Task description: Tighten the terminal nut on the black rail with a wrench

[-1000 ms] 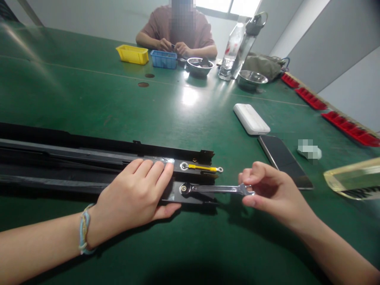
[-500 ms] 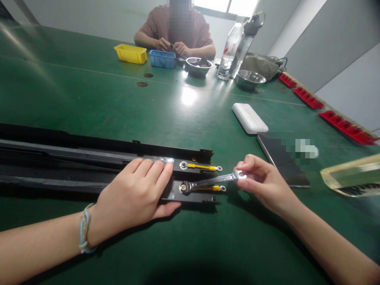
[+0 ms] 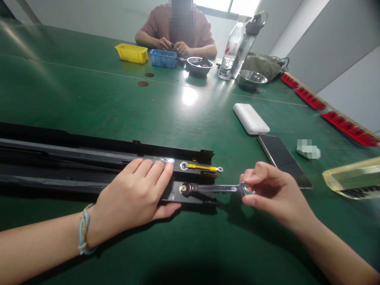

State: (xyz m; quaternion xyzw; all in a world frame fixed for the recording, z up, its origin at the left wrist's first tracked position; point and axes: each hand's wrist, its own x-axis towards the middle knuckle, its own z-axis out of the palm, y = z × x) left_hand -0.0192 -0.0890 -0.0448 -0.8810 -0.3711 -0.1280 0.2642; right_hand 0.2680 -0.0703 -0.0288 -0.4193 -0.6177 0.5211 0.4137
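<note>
My right hand (image 3: 268,192) pinches the open jaw end of a silver combination wrench (image 3: 215,188). The wrench's ring end sits around a nut (image 3: 183,188) near the end of the nearer long black metal channel (image 3: 202,198). My left hand (image 3: 138,188) lies across both channels, fingers over the top and thumb along the near edge, gripping them. On the farther black channel (image 3: 160,149), a short yellow wire (image 3: 203,167) with ring terminals is fastened at one end. The wrench covers the nearer channel's yellow wire.
Beyond my right hand lie a phone (image 3: 285,158) and a white power bank (image 3: 251,118). Clear yellowish plastic (image 3: 353,178) is at right. Farther back are bottles (image 3: 230,51), metal bowls (image 3: 199,66), a yellow bin (image 3: 131,53), a blue bin (image 3: 163,58) and a seated person (image 3: 178,35).
My right hand has swung the wrench's free end toward me and slightly right, with the ring end staying on the nut. My left hand keeps its place on the channels.
</note>
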